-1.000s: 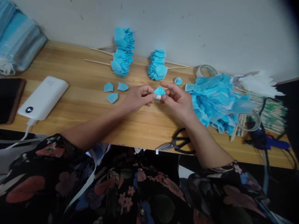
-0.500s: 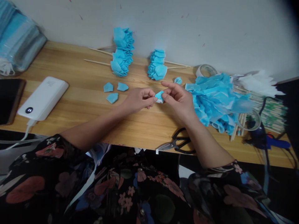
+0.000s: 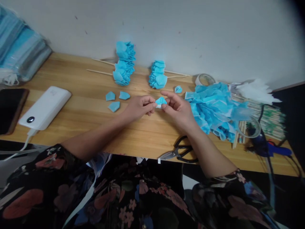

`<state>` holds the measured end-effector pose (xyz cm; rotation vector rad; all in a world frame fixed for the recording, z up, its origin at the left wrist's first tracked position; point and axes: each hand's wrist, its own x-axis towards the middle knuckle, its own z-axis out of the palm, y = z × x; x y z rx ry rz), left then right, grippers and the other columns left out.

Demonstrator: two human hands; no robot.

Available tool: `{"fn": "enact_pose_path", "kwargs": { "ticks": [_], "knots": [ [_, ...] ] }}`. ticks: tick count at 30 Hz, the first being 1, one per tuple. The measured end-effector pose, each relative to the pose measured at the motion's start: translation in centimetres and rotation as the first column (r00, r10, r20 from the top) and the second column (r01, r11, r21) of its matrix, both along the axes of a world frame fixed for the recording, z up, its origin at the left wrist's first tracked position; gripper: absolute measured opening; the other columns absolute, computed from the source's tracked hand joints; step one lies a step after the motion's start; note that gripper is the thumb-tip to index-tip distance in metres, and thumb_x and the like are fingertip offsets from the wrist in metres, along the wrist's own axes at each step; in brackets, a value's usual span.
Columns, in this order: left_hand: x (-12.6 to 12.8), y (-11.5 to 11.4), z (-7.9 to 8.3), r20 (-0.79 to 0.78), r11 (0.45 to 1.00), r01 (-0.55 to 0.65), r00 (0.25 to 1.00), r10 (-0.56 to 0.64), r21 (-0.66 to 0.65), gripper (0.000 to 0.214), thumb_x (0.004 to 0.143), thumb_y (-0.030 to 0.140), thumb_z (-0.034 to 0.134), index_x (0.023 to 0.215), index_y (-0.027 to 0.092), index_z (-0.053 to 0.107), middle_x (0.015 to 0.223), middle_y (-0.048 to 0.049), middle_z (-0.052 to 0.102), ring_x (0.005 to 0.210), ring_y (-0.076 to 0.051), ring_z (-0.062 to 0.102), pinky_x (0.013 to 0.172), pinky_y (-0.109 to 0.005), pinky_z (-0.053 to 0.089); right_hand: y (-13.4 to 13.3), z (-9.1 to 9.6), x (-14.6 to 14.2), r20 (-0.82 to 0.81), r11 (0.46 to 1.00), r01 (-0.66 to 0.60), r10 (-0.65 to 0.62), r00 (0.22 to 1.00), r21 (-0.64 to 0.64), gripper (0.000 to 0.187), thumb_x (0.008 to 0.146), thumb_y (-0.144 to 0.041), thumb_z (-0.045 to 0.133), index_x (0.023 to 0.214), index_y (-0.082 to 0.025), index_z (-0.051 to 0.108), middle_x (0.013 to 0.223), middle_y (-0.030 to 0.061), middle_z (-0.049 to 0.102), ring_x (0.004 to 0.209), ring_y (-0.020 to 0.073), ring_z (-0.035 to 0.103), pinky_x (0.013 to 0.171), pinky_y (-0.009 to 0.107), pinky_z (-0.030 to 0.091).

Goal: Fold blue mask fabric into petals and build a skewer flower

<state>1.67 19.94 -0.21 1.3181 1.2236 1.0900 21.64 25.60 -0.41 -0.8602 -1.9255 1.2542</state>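
Between my two hands is a small blue petal piece (image 3: 161, 100) with a white strip along its lower edge. My left hand (image 3: 140, 108) pinches its left side between thumb and finger. On the other side, my right hand (image 3: 179, 111) grips the right corner with thumb and fingers. Three loose blue petals (image 3: 114, 106) lie left of my hands. Just beyond my right hand sits a small rolled blue bud (image 3: 178, 89). Blue flowers on sticks (image 3: 124, 76) rest by the wall, with further blue flowers (image 3: 157, 81) to their right.
A heap of blue fabric pieces (image 3: 212, 105) lies on the right, near tape rolls (image 3: 205, 79) and a blue glue gun (image 3: 278, 149). Black-handled scissors (image 3: 177, 153) are at the front edge. Leftward are a white power bank (image 3: 45, 108), a phone (image 3: 10, 108) and packed masks (image 3: 21, 47).
The petal piece has been turned between my fingers, so its blue face and white lower strip show more plainly. The whole view has shifted slightly.
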Motion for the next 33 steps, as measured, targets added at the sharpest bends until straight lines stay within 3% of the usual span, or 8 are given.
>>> {"fn": "enact_pose_path", "kwargs": {
  "ticks": [10, 14, 18, 23, 28, 33],
  "knots": [
    [-0.28, 0.05, 0.07, -0.003, 0.999, 0.032, 0.999, -0.032, 0.013, 0.018, 0.096, 0.015, 0.057, 0.079, 0.016, 0.058, 0.066, 0.0029, 0.064, 0.057, -0.006, 0.059, 0.059, -0.017, 0.049, -0.01, 0.16, -0.27, -0.019, 1.000, -0.014, 0.014, 1.000, 0.014, 0.044, 0.090, -0.027, 0.067, 0.134, -0.025, 0.067, 0.087, -0.0012, 0.066, 0.075, 0.0156, 0.061, 0.072, 0.032, 0.052],
    [-0.49, 0.18, -0.11, 0.017, 0.999, 0.035, 0.999, -0.035, 0.008, 0.025, 0.103, 0.027, 0.055, 0.080, 0.016, 0.061, 0.072, -0.0011, 0.069, 0.060, -0.008, 0.063, 0.062, -0.019, 0.052, 0.01, 0.12, -0.27, -0.035, 1.000, -0.013, 0.013, 0.999, -0.007, 0.045, 0.089, -0.029, 0.069, 0.133, -0.025, 0.067, 0.087, -0.0011, 0.068, 0.074, 0.0153, 0.060, 0.072, 0.033, 0.052],
    [-0.39, 0.10, -0.09, -0.044, 1.000, 0.028, 0.999, -0.028, 0.008, 0.023, 0.097, 0.030, 0.064, 0.078, 0.017, 0.061, 0.068, 0.0004, 0.067, 0.060, -0.008, 0.061, 0.060, -0.019, 0.050, -0.14, 0.13, -0.26, -0.010, 1.000, -0.024, 0.024, 1.000, 0.000, 0.045, 0.089, -0.030, 0.070, 0.134, -0.027, 0.068, 0.087, -0.0009, 0.067, 0.075, 0.0157, 0.061, 0.071, 0.032, 0.052],
    [-0.20, -0.12, 0.24, -0.142, 1.000, 0.012, 0.990, -0.008, 0.026, 0.022, 0.094, 0.028, 0.064, 0.075, 0.017, 0.060, 0.061, 0.0024, 0.064, 0.056, -0.008, 0.058, 0.057, -0.019, 0.044, -0.22, 0.12, -0.19, 0.009, 0.999, -0.039, 0.039, 0.999, 0.025, 0.045, 0.091, -0.029, 0.068, 0.135, -0.027, 0.067, 0.088, -0.0008, 0.067, 0.076, 0.0155, 0.061, 0.071, 0.032, 0.053],
    [-0.20, 0.01, 0.02, -0.077, 0.999, -0.008, 0.997, 0.010, 0.031, 0.021, 0.093, 0.027, 0.062, 0.074, 0.017, 0.059, 0.060, 0.0031, 0.061, 0.055, -0.007, 0.056, 0.056, -0.018, 0.044, 0.02, -0.09, -0.01, -0.012, 0.998, -0.062, 0.062, 0.998, 0.015, 0.045, 0.092, -0.026, 0.066, 0.137, -0.027, 0.066, 0.091, 0.0000, 0.069, 0.077, 0.0157, 0.065, 0.075, 0.034, 0.056],
    [-0.34, 0.16, -0.37, -0.054, 0.999, -0.014, 0.998, 0.016, 0.035, 0.022, 0.094, 0.025, 0.062, 0.074, 0.017, 0.059, 0.061, 0.0022, 0.062, 0.056, -0.007, 0.056, 0.057, -0.018, 0.045, 0.25, -0.21, 0.13, -0.042, 0.999, -0.053, 0.052, 0.998, -0.001, 0.042, 0.094, -0.036, 0.069, 0.135, -0.029, 0.067, 0.095, 0.0011, 0.071, 0.078, 0.0167, 0.067, 0.078, 0.036, 0.059]
  ]
}}
